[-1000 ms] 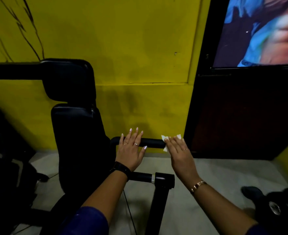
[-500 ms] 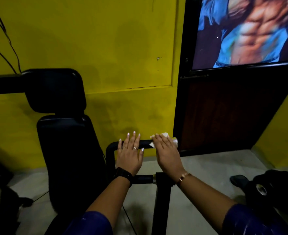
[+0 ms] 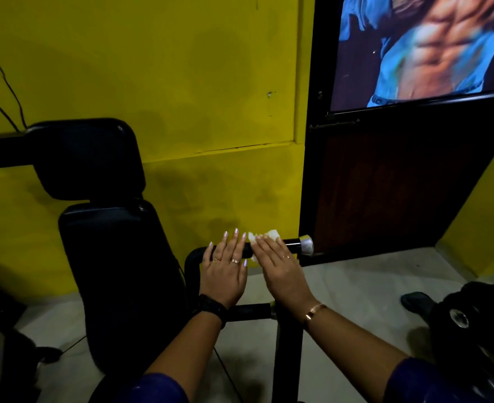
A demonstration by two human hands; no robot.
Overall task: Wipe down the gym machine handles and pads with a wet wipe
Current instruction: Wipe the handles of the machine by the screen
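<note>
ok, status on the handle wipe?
Left hand flat on handle, fingers straight. Right hand presses wet wipe onto it. Nothing blocking.

The left hand [image 3: 225,274] and right hand [image 3: 283,271] lie side by side on the handle [image 3: 293,243], with the wet wipe [image 3: 270,234] under the right hand's fingers. The back pad [image 3: 109,271] stands left of the handle, the head pad [image 3: 85,158] above it. The door [image 3: 385,184] is behind the handle's right end.
</note>
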